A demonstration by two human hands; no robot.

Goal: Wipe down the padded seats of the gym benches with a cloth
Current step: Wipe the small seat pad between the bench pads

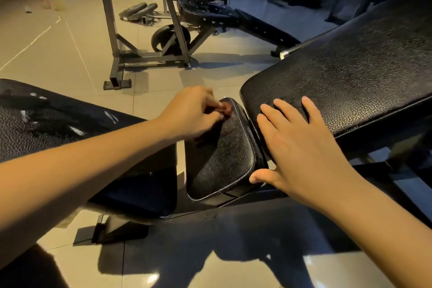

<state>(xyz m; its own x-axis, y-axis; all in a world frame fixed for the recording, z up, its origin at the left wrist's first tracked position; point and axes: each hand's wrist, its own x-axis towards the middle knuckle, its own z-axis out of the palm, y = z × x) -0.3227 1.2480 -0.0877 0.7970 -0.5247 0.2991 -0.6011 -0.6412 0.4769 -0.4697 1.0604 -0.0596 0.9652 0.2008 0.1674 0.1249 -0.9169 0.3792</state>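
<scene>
Seat pad (222, 152), long axis near-to-far

light: dim, warm yellow left, cool blue right | shadows: hard on glossy beige floor tiles (70, 54) | glare: pale patches at bottom | blur: left hand (189, 112) smeared, top-left corner soft | edges: bowed

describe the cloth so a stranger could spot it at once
Start at the big tilted black backrest pad on the right. Just left of it sits a small black seat pad; at its far end the left hand pinches the cloth, the only reddish thing among black padding.
</scene>
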